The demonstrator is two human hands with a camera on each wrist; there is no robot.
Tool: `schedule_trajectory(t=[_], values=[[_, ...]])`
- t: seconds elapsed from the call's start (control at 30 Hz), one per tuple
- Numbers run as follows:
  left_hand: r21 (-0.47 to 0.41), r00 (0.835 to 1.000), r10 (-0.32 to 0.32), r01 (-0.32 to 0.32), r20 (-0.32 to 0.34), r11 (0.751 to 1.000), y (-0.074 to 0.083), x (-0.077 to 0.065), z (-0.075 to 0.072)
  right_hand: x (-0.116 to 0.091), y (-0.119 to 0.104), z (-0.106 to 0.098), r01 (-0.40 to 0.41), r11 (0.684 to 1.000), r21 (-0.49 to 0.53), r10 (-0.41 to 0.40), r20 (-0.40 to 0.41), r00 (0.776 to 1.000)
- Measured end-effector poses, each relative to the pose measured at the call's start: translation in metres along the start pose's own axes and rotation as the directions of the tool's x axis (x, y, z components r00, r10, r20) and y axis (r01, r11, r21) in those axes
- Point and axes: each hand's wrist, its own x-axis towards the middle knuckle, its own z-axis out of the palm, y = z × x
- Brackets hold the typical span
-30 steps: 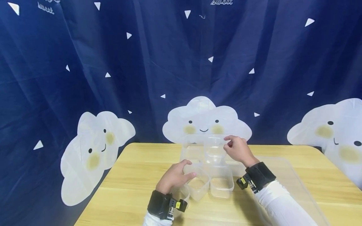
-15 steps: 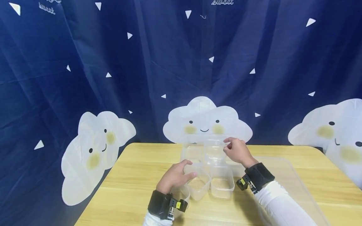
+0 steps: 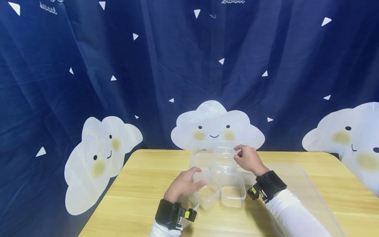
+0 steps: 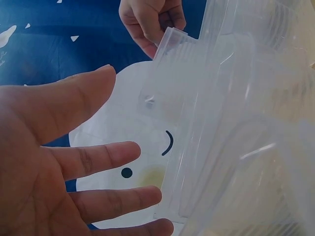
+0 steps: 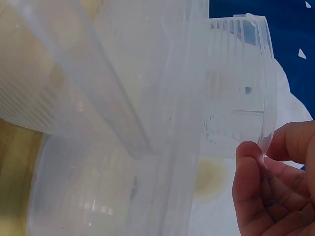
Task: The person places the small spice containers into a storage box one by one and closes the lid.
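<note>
My right hand (image 3: 250, 159) pinches the rim of a small clear plastic container (image 5: 236, 83) between thumb and fingertips. This container sits partly inside a larger clear plastic bin (image 3: 202, 159), its rim standing above the bin's edge in the right wrist view. My left hand (image 3: 183, 185) is spread beside the bin, thumb and fingers extended, with nothing in its grasp. In the left wrist view the left fingers (image 4: 113, 204) point toward the bin's wall. Two more clear containers, a left one (image 3: 208, 200) and a right one (image 3: 233, 199), stand nearer to me.
Another clear container (image 3: 193, 205) stands by my left wrist, partly hidden by it. A large flat translucent plastic sheet or lid (image 3: 291, 179) lies on the right of the wooden table (image 3: 142, 187). Behind the table hangs a dark blue curtain (image 3: 177, 59) with cloud prints.
My right hand has lowered slightly, and the small container it pinches has dropped a little with it. The left hand has stayed almost where it was.
</note>
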Motion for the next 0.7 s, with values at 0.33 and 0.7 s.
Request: schedule_trajectory(t=[0.33,0.7], values=[[-0.001,1.0,0.004,-0.004,-0.003,1.0,-0.0001,0.0009,0.0001,0.0008,0.0019,0.0017,-0.016,1.0,0.005,0.016,0.015,1.0],[0.001,1.0,-0.005,0.005,-0.002,1.0,0.0008,0.0007,0.0,0.0011,0.0045,0.0053,-0.048,0.999,-0.002,0.048,0.033,0.998]])
